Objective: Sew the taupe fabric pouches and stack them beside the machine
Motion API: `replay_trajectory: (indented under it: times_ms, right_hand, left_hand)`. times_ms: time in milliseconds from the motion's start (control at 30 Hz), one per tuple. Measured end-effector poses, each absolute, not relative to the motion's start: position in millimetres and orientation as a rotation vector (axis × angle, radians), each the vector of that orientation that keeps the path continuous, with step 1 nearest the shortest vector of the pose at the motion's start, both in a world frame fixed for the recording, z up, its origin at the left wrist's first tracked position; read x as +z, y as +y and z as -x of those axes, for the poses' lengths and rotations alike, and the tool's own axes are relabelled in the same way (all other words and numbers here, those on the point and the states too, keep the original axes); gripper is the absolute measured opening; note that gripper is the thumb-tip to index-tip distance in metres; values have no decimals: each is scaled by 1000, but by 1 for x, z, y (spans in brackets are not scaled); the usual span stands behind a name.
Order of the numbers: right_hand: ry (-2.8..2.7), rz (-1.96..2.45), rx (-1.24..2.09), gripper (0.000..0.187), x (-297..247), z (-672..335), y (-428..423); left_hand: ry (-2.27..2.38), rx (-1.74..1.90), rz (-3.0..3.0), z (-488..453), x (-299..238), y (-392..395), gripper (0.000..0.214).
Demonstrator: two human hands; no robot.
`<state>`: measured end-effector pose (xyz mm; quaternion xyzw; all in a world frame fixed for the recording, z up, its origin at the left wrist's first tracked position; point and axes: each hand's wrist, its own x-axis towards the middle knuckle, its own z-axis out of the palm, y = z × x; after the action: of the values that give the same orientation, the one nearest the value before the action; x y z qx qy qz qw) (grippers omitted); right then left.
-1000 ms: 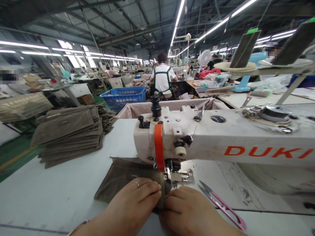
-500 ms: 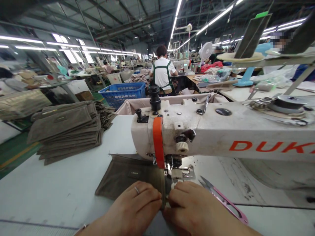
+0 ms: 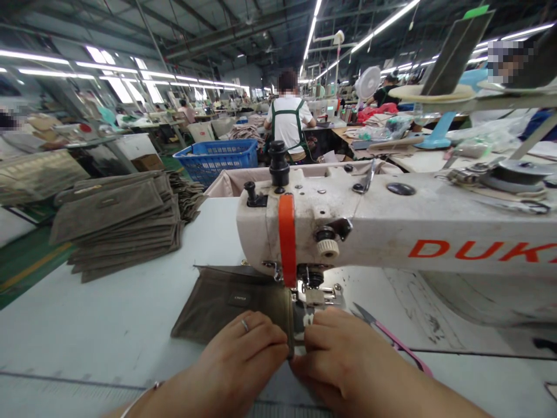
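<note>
A flat dark brown-grey fabric piece (image 3: 209,305) with a small label lies on the table, its right edge at the presser foot (image 3: 314,297) of a white sewing machine (image 3: 378,215). Across its near right part rests my left hand (image 3: 250,354), wearing a ring, fingers closed on the fabric close to that edge. My right hand (image 3: 343,351) is curled shut just right of the edge, fingertips meeting the near right corner; its grip there is partly hidden. Pink-handled thread snips (image 3: 391,337) lie right of my right hand, partly covered by my forearm.
A stack of similar fabric pieces (image 3: 117,223) sits at the table's left. Beyond stands a blue basket (image 3: 217,159). A person in a white shirt (image 3: 287,119) sits ahead, back turned. Thread cones on a stand (image 3: 456,58) rise at the upper right. A ruled strip (image 3: 65,392) runs along the near edge.
The whole view has shifted slightly. Both hands keep their hold beside the fabric's right edge, and my right forearm now covers more of the snips' handle.
</note>
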<state>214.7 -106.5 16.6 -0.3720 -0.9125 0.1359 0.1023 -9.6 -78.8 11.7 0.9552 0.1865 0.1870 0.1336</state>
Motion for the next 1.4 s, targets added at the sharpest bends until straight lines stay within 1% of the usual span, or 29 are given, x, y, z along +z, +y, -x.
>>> replay_trajectory:
  times_ms: [200, 333, 600, 700, 833, 1000, 1400]
  right_hand:
    - [-2724, 1117, 491, 15, 23, -217, -104]
    - [-2658, 1085, 588, 19, 27, -230, -102]
    - [-2493, 1039, 639, 16, 26, -230, -101]
    - [-2488, 1021, 619, 20, 22, -225, -103]
    - [-2494, 951, 513, 20, 7, -222, -103]
    - [-2543, 912, 433, 26, -7, -223, -100]
    - [-2452, 1089, 377, 37, -1, -214, -95]
  left_hand:
    - [486, 678, -2726, 6, 11, -77, 22]
    - [511, 677, -2671, 5, 9, -75, 20]
    - [544, 632, -2617, 5, 13, -77, 21]
    - [552, 611, -2632, 6, 14, -77, 21]
    - [485, 618, -2720, 9, 12, -74, 20]
    - [432, 610, -2781, 9, 12, -67, 21]
    - [549, 593, -2740, 9, 5, -48, 21]
